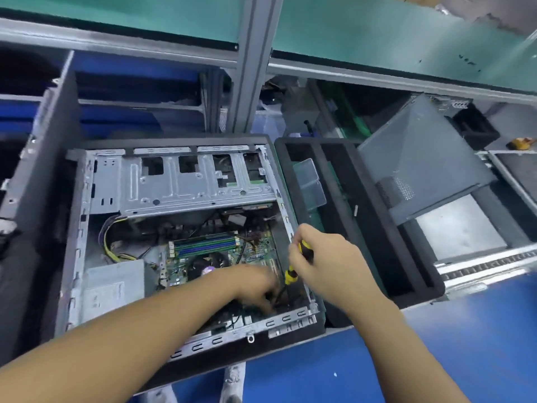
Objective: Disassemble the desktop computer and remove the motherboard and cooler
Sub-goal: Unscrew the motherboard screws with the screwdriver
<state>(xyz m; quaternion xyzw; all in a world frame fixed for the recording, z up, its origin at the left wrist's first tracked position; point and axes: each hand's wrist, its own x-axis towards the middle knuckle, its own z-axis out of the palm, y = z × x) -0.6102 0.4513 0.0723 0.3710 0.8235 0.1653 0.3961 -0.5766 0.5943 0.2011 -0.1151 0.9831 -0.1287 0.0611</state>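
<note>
- The desktop computer (78, 228) is laid open on the blue surface (436, 330). The motherboard (258, 251) and cooler (207, 263) are seen seated inside, right of the power supply (113, 282).
- Risk: the yellow cables (108, 249) appear to be still routed toward the board. Connectors could be strained if the board is lifted before they are unplugged.
- Risk: the screwdriver (290, 275) is angled down close to the fingers in the near-right corner. The board could be gouged or the fingers jabbed if the tip slips.
- Left hand (255, 283): placed in the near-right corner with fingers curled down among dark wires. It is blurred, so a hold cannot be told.
- Right hand (325, 257): wrapped tight round the screwdriver handle, above the case's right wall.
</note>
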